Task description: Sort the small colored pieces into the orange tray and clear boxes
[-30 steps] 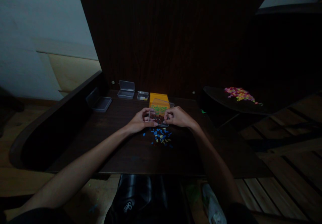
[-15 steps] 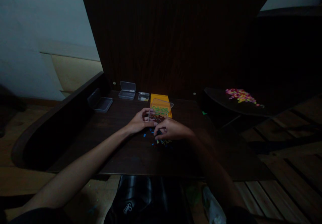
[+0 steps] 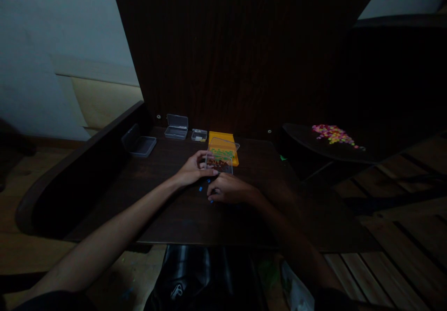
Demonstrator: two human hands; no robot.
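My left hand (image 3: 196,169) is closed around the left side of a clear plastic box (image 3: 228,170). Small brown pieces (image 3: 218,163) lie inside it. Behind it, green pieces (image 3: 222,154) show through a clear lid (image 3: 237,146), above a yellow tray (image 3: 221,137). My right hand (image 3: 228,189) is just in front of the box, low over the dark tabletop, its fingers curled down and pinched together. What its fingertips hold, if anything, is hidden. Several small blue pieces (image 3: 200,189) lie on the wood beside those fingers.
Two open clear boxes (image 3: 176,131) (image 3: 143,146) and a small clear box (image 3: 199,135) stand at the back left. A pile of pink and yellow pieces (image 3: 333,134) lies on a dark surface at right. An upright dark panel (image 3: 216,59) rises behind the table (image 3: 167,218).
My right hand has moved slightly down and toward me, now covering the small pale pieces seen before. More of the box's front shows. My left hand stays on the box.
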